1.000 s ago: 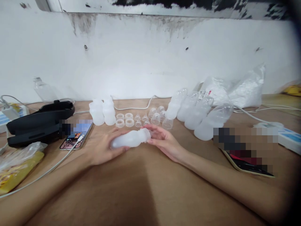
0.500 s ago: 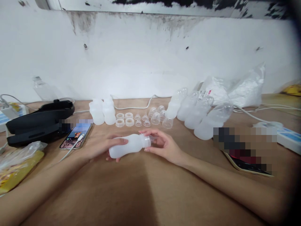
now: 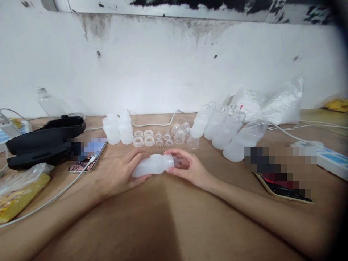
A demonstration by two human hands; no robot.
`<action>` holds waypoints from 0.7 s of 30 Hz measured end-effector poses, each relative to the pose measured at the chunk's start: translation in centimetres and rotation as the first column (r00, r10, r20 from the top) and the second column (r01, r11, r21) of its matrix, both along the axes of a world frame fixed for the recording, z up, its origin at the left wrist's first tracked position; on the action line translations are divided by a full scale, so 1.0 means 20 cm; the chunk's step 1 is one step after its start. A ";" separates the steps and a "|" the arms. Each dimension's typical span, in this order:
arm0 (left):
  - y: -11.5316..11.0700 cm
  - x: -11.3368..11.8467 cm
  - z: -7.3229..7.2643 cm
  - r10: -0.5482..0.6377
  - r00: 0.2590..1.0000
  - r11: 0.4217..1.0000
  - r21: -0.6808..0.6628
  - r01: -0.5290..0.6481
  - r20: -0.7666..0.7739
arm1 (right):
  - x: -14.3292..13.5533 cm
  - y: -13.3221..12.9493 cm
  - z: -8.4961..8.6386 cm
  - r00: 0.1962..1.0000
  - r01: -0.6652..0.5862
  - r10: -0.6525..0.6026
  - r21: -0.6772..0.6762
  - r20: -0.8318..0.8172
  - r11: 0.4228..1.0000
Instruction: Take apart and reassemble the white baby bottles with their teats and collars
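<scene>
A frosted white baby bottle [image 3: 152, 165] lies nearly level between my hands, its nipple end pointing right. My left hand [image 3: 127, 170] is wrapped round the bottle's base. With thumb and fingertips, my right hand [image 3: 187, 165] grips the collar ring [image 3: 169, 162] at the neck; the clear nipple [image 3: 178, 161] shows partly behind the fingers. Just beyond are several loose collar rings [image 3: 149, 141], several clear nipples [image 3: 169, 142] and several clear dome caps [image 3: 193, 142]. Open white bottles [image 3: 126, 129] stand behind on the left. Several capped bottles [image 3: 236, 148] stand in a row on the right.
At left are a black headset-like device [image 3: 46, 139], a phone [image 3: 99, 154] with a white cable, and a yellow snack bag [image 3: 27, 192]. At right lie another phone [image 3: 282, 190] and a power strip [image 3: 334, 161]. Plastic bags [image 3: 282, 105] rest against the wall.
My left hand has turned on the bottle, its thumb moving from the top to the near side. The bottle has shifted slightly right and lies more level. My right hand stays at the collar.
</scene>
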State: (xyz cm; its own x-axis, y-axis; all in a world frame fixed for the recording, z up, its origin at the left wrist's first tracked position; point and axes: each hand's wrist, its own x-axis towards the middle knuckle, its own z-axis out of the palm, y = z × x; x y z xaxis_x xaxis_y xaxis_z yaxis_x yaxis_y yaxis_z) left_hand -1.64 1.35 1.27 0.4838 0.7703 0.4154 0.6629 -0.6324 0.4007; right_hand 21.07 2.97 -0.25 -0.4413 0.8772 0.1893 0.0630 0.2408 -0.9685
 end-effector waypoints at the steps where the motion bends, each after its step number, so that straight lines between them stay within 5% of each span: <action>1: 0.00 0.00 0.00 0.001 1.000 1.000 0.002 -0.001 -0.007 | 0.00 0.00 0.00 1.000 0.005 -0.005 0.003 -0.001 1.000; 6: 0.04 -0.02 0.04 0.088 0.985 0.976 -0.209 -0.055 0.151 | -0.01 0.00 0.00 0.997 0.059 -0.057 0.020 -0.053 0.998; 10: 0.08 -0.04 0.06 0.053 0.996 0.929 -0.369 -0.024 0.067 | 0.00 0.01 0.00 0.995 0.072 -0.071 0.013 -0.075 0.997; 12: 0.08 -0.05 0.04 0.004 0.998 0.953 -0.302 0.013 0.055 | 0.00 0.01 0.00 0.995 0.074 -0.072 0.017 -0.071 0.997; 17: 0.07 -0.06 -0.01 -0.101 0.988 0.986 0.118 0.115 -0.116 | 0.00 0.03 -0.02 0.996 0.064 -0.062 0.022 -0.059 0.998; 21: 0.06 -0.05 0.00 -0.086 0.993 0.992 0.084 0.092 -0.076 | 0.00 0.02 -0.01 0.994 0.081 -0.079 0.020 -0.074 0.997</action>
State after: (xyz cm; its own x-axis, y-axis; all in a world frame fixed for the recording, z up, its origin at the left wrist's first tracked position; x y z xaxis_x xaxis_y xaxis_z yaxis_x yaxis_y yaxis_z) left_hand -2.71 2.47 1.28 0.5798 0.6852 0.4408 0.6276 -0.7206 0.2946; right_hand 21.04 3.43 -0.51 -0.3540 0.9041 0.2393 0.0122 0.2603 -0.9655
